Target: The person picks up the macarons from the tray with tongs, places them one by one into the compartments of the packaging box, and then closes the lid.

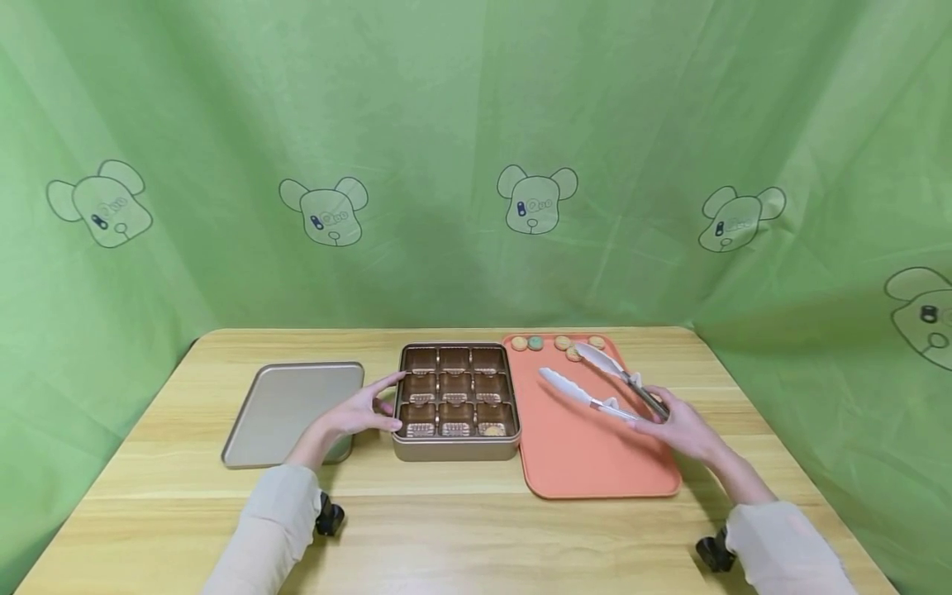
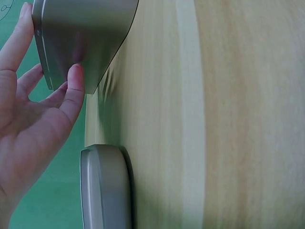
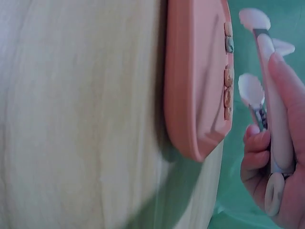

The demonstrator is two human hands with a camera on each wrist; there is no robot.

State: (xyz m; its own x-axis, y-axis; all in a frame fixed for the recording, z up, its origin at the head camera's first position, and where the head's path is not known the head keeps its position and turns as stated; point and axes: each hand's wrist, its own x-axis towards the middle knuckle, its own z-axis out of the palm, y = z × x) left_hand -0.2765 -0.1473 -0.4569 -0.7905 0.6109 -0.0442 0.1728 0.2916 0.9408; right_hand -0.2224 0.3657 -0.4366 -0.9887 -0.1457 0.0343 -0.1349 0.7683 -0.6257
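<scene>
My left hand rests against the left side of a square metal tin, fingers spread along its wall and rim. A clear plastic insert divides the tin into several compartments. One pale cookie lies in the front right compartment. In my right hand is a pair of tongs, gripped by the handles with the arms spread apart over the coral tray. Nothing is between the tong tips. Several small round cookies lie along the tray's far edge, including a green cookie.
A flat metal lid lies on the wooden table, left of the tin and partly behind my left forearm. The tray stands against the tin's right side. A green curtain hangs behind and beside the table.
</scene>
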